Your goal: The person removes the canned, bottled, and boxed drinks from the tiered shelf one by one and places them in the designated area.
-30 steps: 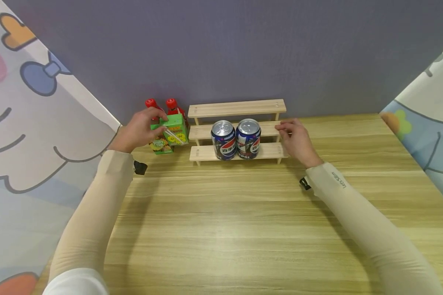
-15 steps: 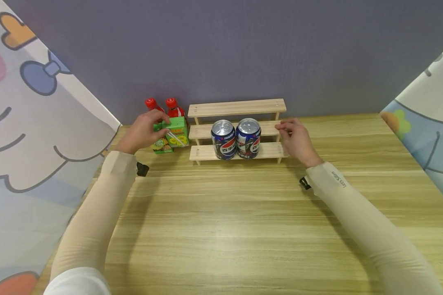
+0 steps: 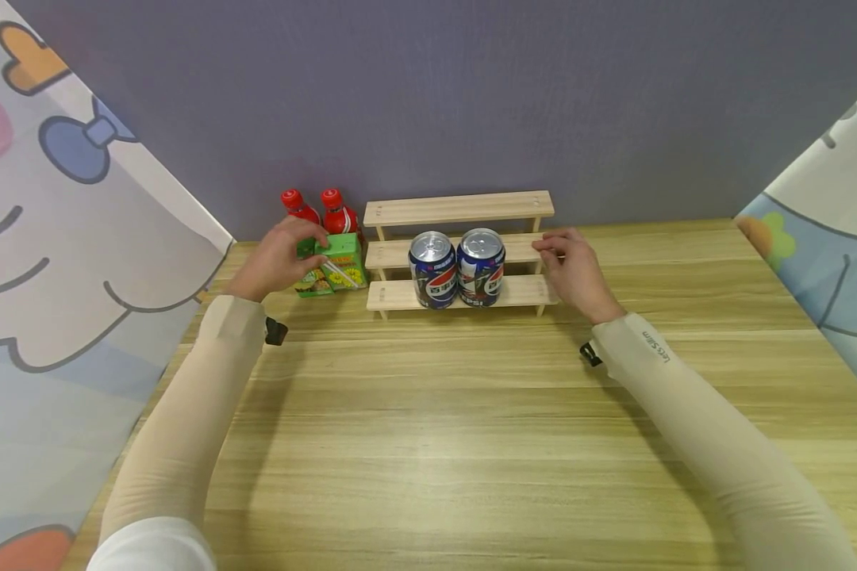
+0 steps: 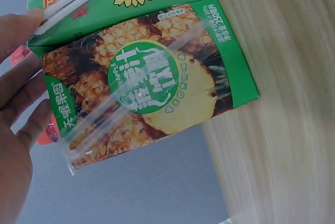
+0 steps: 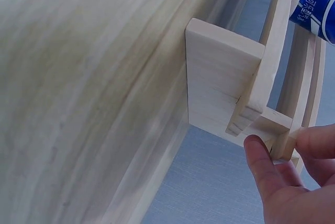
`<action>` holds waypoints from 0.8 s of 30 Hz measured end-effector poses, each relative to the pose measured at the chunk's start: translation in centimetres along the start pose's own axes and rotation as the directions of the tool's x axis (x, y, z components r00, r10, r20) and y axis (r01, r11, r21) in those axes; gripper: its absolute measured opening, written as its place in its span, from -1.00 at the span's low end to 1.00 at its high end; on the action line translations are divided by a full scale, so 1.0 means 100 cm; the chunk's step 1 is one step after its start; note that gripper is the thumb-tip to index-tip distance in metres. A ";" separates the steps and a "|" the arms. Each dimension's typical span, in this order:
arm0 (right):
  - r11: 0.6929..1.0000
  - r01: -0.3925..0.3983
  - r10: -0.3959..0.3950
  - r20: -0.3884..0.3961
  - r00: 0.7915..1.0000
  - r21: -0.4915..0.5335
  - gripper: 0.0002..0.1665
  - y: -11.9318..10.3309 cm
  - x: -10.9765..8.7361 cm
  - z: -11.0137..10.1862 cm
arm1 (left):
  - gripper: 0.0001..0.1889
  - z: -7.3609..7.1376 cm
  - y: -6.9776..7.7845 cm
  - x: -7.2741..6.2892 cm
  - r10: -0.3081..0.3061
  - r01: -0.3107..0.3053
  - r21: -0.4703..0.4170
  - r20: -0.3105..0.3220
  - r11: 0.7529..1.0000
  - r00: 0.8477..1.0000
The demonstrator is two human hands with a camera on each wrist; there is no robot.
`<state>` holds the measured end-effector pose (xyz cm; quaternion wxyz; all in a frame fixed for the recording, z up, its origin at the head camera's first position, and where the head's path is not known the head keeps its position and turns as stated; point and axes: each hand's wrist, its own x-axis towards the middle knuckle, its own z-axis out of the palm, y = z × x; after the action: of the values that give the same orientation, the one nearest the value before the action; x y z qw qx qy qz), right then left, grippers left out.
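The person's left hand (image 3: 278,258) pinches the top of the green flower carton (image 3: 347,255), which stands upright, long axis vertical, flowered front toward the person and straws (image 3: 341,274) slanting across it. It is left of the wooden rack (image 3: 457,210), beside the pineapple carton (image 4: 141,82); whether its base touches the tabletop (image 3: 414,412) is hard to tell. The rack's left ends are just to its right, two red-capped bottles (image 3: 339,216) are close behind, and bare wood stretches in front. The right hand (image 3: 573,271) grips the right end of the middle shelf; two cans (image 3: 482,268) stand upright on the rack. Compared with a second ago, the flower carton appears lower in the head view, while the cans have kept their place.
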<state>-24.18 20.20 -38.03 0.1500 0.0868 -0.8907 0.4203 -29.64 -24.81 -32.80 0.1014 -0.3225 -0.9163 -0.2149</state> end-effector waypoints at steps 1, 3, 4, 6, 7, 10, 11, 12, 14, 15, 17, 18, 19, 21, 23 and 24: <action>1.000 0.001 -0.001 -0.001 1.000 0.001 -0.74 0.000 0.000 0.000 | -0.79 0.000 -0.001 0.000 0.002 -0.002 0.003 -0.003 1.000 1.000; 1.000 0.003 -0.003 0.000 1.000 0.000 -0.74 0.000 0.000 0.000 | -0.79 0.001 -0.001 0.000 -0.002 0.002 0.005 -0.004 1.000 1.000; 1.000 0.005 -0.005 0.001 1.000 -0.001 -0.74 0.000 0.000 0.000 | -0.79 0.001 -0.001 -0.001 -0.006 0.006 0.005 -0.002 1.000 1.000; 1.000 0.005 -0.005 0.002 1.000 -0.003 -0.74 0.001 0.001 0.000 | -0.78 0.001 -0.001 -0.001 -0.015 0.015 0.003 0.000 1.000 1.000; 1.000 0.004 -0.004 0.003 1.000 -0.004 -0.74 0.001 0.001 0.000 | -0.78 0.000 -0.001 -0.002 -0.021 0.021 -0.001 0.001 1.000 1.000; 1.000 -0.004 0.004 0.006 1.000 -0.004 -0.74 0.001 0.001 0.000 | -0.78 0.000 -0.001 -0.003 -0.048 0.048 -0.007 0.013 0.999 0.999; 1.000 -0.007 0.007 0.006 1.000 -0.003 -0.74 0.001 0.001 0.000 | -0.78 -0.001 -0.001 -0.003 -0.059 0.059 -0.008 0.018 0.998 0.998; 1.000 -0.008 0.008 0.006 1.000 -0.003 -0.74 0.001 0.001 0.000 | -0.77 -0.001 -0.001 -0.003 -0.071 0.071 -0.009 0.023 0.997 0.997; 1.000 -0.011 0.011 0.008 1.000 -0.001 -0.74 0.001 0.001 0.001 | -0.77 -0.001 -0.001 -0.004 -0.097 0.097 -0.007 0.034 0.995 0.995; 1.000 -0.011 0.011 0.008 1.000 -0.001 -0.74 0.001 0.001 0.001 | -0.76 -0.001 -0.001 -0.004 -0.110 0.111 -0.006 0.040 0.994 0.993; 1.000 -0.014 0.014 0.010 1.000 0.000 -0.74 0.001 0.001 0.000 | -0.75 -0.002 0.000 -0.005 -0.132 0.133 -0.005 0.050 0.991 0.990; 1.000 -0.015 0.015 0.011 1.000 0.000 -0.74 0.001 0.001 0.000 | -0.75 -0.002 0.000 -0.005 -0.144 0.144 -0.005 0.055 0.990 0.988; 1.000 -0.017 0.017 0.012 1.000 0.001 -0.74 0.001 0.001 0.000 | -0.74 -0.002 0.001 -0.005 -0.151 0.152 -0.005 0.058 0.988 0.987; 1.000 -0.017 0.017 0.014 1.000 0.002 -0.74 0.001 0.000 0.000 | -0.73 -0.002 0.002 -0.005 -0.159 0.160 -0.008 0.059 0.987 0.986; 1.000 -0.016 0.016 0.015 1.000 0.002 -0.74 0.001 0.000 0.000 | -0.71 -0.002 0.003 -0.005 -0.152 0.152 -0.011 0.050 0.988 0.987; 1.000 -0.016 0.016 0.016 1.000 0.004 -0.74 0.001 0.000 0.000 | -0.71 -0.002 0.004 -0.005 -0.145 0.145 -0.009 0.045 0.989 0.988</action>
<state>-24.20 20.27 -38.11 0.1395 0.0834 -0.8918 0.4223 -29.00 -24.85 -32.66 0.0633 -0.2604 -0.9379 -0.2203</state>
